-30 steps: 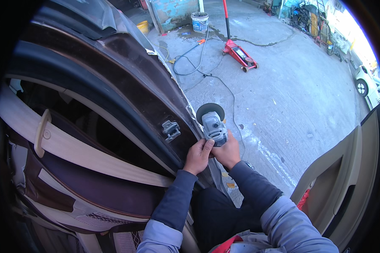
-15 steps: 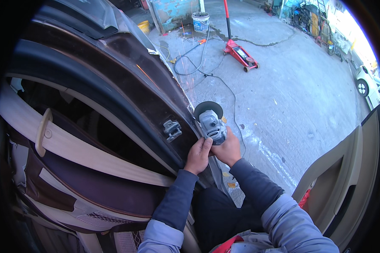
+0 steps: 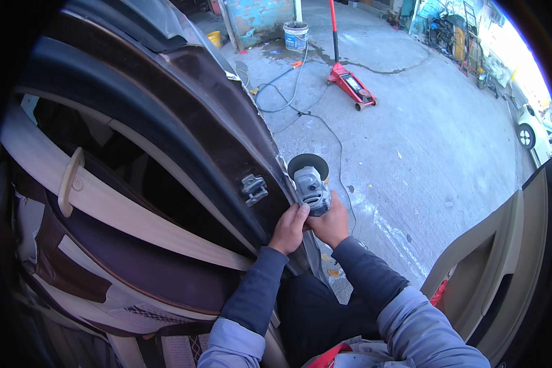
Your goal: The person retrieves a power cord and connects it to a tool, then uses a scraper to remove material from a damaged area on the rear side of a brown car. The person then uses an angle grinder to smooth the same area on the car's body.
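Both my hands are wrapped round an angle grinder (image 3: 311,187) with a grey metal head and a dark round disc (image 3: 308,167). My left hand (image 3: 287,229) grips it from the left, thumb along its near end. My right hand (image 3: 331,224) closes round its right side. The disc is beside the torn outer edge of the dark brown car body pillar (image 3: 239,132); I cannot tell whether they touch. No sparks show at it. A metal door striker (image 3: 253,189) is fixed to the pillar, left of the grinder.
A beige seat belt (image 3: 119,190) crosses the car's opening on the left. The open door (image 3: 490,264) stands at the right. On the concrete floor are a red floor jack (image 3: 353,87), a white bucket (image 3: 295,38), a hose (image 3: 280,109) and a dark cable (image 3: 334,136).
The sparks that flew from the disc and along the pillar are gone. The grinder has shifted slightly to the right and nearer, away from the pillar's edge. Both hands keep their hold.
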Motion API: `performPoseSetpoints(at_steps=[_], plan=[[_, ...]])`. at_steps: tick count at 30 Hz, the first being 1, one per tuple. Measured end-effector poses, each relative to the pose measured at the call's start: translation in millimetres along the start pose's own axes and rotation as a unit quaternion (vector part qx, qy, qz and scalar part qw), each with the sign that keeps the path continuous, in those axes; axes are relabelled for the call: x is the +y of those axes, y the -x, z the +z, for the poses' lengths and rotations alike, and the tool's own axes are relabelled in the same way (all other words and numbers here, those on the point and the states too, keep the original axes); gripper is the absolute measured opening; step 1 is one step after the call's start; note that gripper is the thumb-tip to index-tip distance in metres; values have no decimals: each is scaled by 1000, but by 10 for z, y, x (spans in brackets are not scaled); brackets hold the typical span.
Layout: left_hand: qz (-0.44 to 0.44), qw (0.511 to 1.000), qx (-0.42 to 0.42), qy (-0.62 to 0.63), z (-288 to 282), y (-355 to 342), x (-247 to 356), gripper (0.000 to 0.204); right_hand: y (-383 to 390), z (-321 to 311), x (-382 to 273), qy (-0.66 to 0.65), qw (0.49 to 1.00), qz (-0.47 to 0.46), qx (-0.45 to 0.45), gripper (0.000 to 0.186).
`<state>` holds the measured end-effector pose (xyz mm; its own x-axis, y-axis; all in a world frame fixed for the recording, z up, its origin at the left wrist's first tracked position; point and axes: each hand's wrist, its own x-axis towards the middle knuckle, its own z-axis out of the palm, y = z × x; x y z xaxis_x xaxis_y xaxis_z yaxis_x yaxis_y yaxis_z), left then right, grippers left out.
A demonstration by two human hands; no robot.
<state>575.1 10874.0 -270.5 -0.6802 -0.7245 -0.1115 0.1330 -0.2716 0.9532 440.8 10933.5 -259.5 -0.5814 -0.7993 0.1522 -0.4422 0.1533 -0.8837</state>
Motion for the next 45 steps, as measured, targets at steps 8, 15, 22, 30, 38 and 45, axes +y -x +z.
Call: performPoseSetpoints(at_steps=[8,15,22,30,38,45], plan=[[-1,998,-5,-61,-74,-43,-99,47,20,14,7,12,1000,9,0,55],[0,1000,5,-26,-39,-22,-84,46,28,2,10,17,1000,10,-7,57],[-21,1000,-11,-9,-59,-20,-65,46,38,13,5,20,1000,22,-4,57],[-15,999,-16,-44,-100,-42,-139,47,62,13,14,19,1000,12,-1,56],[-16,998,-13,-52,-86,-35,-121,47,61,31,34,28,999,18,-1,56],[12,999,28,-29,-34,-9,-88,46,52,51,26,19,1000,8,-1,56]])
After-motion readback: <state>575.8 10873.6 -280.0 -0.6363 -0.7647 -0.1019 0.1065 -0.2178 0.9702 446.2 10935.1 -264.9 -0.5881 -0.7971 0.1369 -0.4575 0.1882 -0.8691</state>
